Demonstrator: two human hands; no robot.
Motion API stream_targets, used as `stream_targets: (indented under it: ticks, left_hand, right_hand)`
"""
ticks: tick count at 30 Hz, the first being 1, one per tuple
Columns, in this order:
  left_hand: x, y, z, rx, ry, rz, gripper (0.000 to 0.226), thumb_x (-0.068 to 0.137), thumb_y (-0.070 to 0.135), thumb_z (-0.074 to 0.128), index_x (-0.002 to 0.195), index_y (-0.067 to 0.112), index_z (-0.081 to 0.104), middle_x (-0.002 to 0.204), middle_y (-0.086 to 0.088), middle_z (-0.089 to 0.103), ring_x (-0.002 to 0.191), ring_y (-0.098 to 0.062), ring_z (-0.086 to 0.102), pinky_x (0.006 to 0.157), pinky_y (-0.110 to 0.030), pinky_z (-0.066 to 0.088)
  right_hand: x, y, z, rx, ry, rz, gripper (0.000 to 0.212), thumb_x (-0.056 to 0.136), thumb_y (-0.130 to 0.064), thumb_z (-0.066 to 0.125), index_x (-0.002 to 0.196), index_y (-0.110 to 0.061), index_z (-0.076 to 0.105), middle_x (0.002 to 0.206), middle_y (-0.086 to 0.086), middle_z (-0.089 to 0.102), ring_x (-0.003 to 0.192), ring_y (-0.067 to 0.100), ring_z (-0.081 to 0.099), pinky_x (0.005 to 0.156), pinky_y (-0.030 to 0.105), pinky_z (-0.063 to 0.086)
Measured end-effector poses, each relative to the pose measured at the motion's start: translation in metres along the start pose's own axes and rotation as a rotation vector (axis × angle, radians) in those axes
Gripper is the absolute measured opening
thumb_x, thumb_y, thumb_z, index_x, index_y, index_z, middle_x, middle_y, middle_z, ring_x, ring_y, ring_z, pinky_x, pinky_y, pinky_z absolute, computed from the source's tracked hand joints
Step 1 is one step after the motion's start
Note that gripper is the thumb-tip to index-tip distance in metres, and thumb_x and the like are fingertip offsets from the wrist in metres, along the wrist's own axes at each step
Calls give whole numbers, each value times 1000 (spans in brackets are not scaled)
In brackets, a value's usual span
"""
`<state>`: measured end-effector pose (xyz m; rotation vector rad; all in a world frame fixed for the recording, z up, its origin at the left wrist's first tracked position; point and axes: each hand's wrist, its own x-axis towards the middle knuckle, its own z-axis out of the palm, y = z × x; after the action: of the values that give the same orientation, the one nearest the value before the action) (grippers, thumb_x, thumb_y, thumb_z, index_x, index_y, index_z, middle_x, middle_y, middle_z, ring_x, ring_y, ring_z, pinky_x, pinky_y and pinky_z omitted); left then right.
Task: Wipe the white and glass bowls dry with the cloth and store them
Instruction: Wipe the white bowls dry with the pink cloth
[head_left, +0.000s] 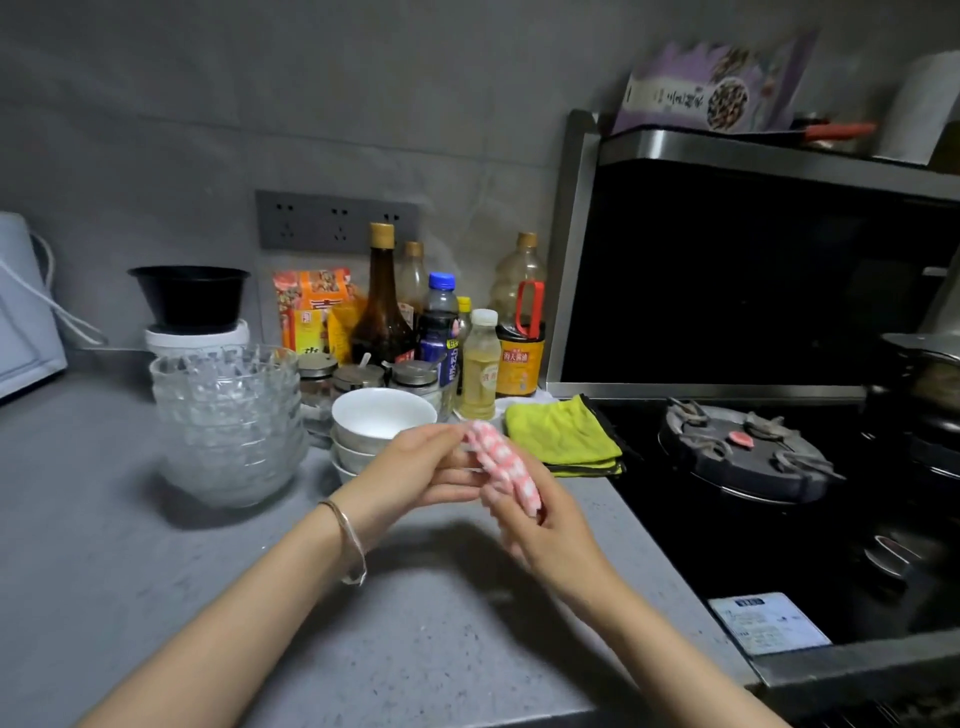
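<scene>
A pink-and-white checked cloth (501, 467) is bunched between both hands above the grey counter. My left hand (415, 470) pinches its upper end with thumb and fingers. My right hand (540, 530) grips its lower end, fingers curled round it. Just behind the hands stands a stack of white bowls (382, 415), the top one upright and showing its white inside. To the left of that is a tall stack of several ribbed glass bowls (228, 421). Neither hand touches a bowl.
Sauce bottles (382, 306), spice jars and packets line the wall behind the bowls. A folded yellow-green cloth (561, 434) lies at the counter's right end beside a black gas hob (748, 452). A black bowl (189, 299) sits on a white tub. A white cutting board leans far left.
</scene>
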<state>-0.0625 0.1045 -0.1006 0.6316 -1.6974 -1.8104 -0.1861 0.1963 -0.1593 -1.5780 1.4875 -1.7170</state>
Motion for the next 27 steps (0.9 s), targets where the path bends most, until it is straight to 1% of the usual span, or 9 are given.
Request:
stream_targets:
  ticks: [2, 4, 8, 12, 17, 20, 23, 25, 27]
  left_hand:
    - [3, 6, -18, 265, 145, 201, 16, 99, 21, 45, 104, 15, 59, 95, -7, 69, 77, -9, 64, 70, -23, 53]
    - [12, 6, -43, 720, 316, 407, 19, 93, 31, 55, 111, 24, 60, 106, 6, 66, 93, -4, 58, 84, -25, 44]
    - [30, -3, -78, 1218, 350, 273, 38, 79, 52, 66, 114, 36, 64, 146, 4, 38, 135, -24, 27, 110, -34, 23]
    - [36, -13, -84, 1167, 296, 234, 26, 73, 55, 70, 89, 34, 72, 149, -2, 36, 139, -26, 23, 113, -30, 16]
    - [42, -16, -88, 1101, 355, 340, 23, 76, 47, 72, 76, 24, 75, 134, 2, 54, 125, -24, 40, 103, -27, 28]
    - [45, -20, -88, 1085, 370, 408, 24, 78, 41, 73, 83, 17, 76, 128, 2, 58, 122, -23, 45, 102, -29, 32]
    - [43, -21, -86, 1007, 402, 501, 20, 79, 34, 74, 84, 14, 76, 125, 3, 57, 120, -13, 43, 103, -28, 31]
    - [38, -14, -84, 941, 418, 562, 15, 79, 31, 73, 80, 16, 74, 123, 10, 56, 122, -9, 38, 104, -28, 29]
    - [31, 1, -78, 841, 431, 598, 12, 79, 32, 72, 77, 20, 73, 119, 17, 55, 122, -7, 41, 103, -28, 32]
  right_hand:
    - [12, -6, 10, 197, 13, 123, 38, 97, -15, 53, 127, -38, 54, 109, -11, 65, 90, 14, 59, 80, 33, 47]
    - [22, -6, 14, 391, -6, 243, 38, 97, -24, 50, 129, -43, 49, 119, -13, 63, 104, 18, 61, 90, 36, 46]
    - [38, -13, 20, 585, -14, 389, 38, 96, -36, 44, 134, -41, 45, 144, 8, 46, 131, 35, 43, 111, 54, 28]
    - [43, -8, 24, 562, -4, 415, 44, 97, -36, 40, 141, -32, 41, 145, 10, 45, 129, 28, 48, 104, 43, 42]
    - [45, 3, 24, 532, -25, 431, 45, 97, -34, 40, 142, -28, 41, 141, 0, 51, 115, 14, 59, 83, 23, 53]
    - [46, 2, 23, 550, -30, 435, 53, 92, -40, 43, 144, -30, 38, 145, -1, 47, 121, 18, 56, 91, 27, 51]
    - [48, -3, 21, 607, -28, 436, 56, 83, -42, 51, 137, -27, 47, 138, 15, 52, 118, 23, 54, 106, 45, 39]
    - [50, -9, 18, 673, -15, 397, 52, 81, -43, 63, 129, -25, 54, 133, 23, 50, 108, 25, 51, 91, 40, 47]
    - [55, -14, 14, 685, -4, 329, 73, 68, -54, 75, 130, -22, 55, 127, 24, 55, 104, 27, 48, 83, 37, 50]
